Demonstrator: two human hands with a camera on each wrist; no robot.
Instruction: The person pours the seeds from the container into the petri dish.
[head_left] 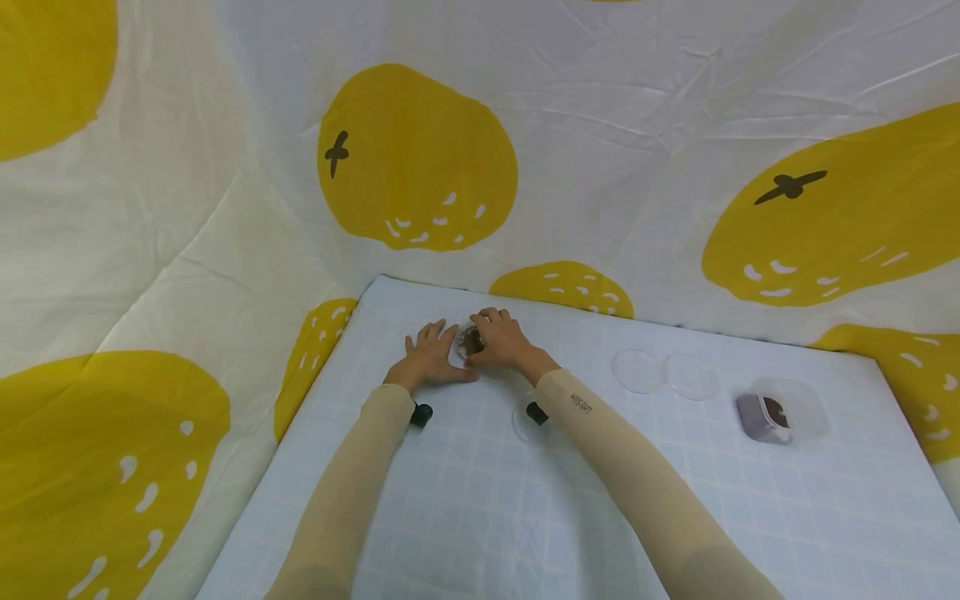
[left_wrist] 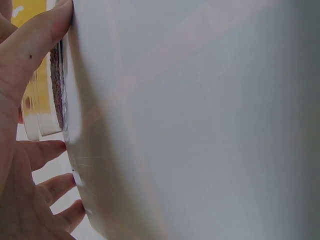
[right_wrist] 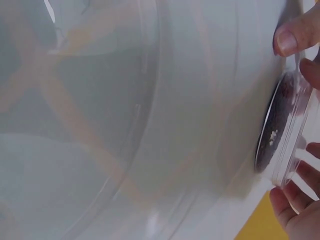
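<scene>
Toward the back left of the table lies a clear round petri dish (head_left: 468,340) with dark brown, soil-like grains inside. In the right wrist view, a few white specks show against the dark layer (right_wrist: 270,142), and a clear lid overlaps the dish's top. My right hand (head_left: 502,340) grips the dish at its rim, thumb on the near side and fingers on the far side. On its left, my left hand (head_left: 429,358) spreads its thumb and fingers beside the dish, with fingertips (left_wrist: 57,150) down at the tabletop.
Two clear round discs (head_left: 637,371) lie side by side right of my hands. Another clear disc (head_left: 522,421) lies under my right wrist. Farther right, a grey cup (head_left: 756,419) with brown contents tilts beside a clear tub (head_left: 810,408). Patterned cloth (head_left: 600,167) hangs behind the table.
</scene>
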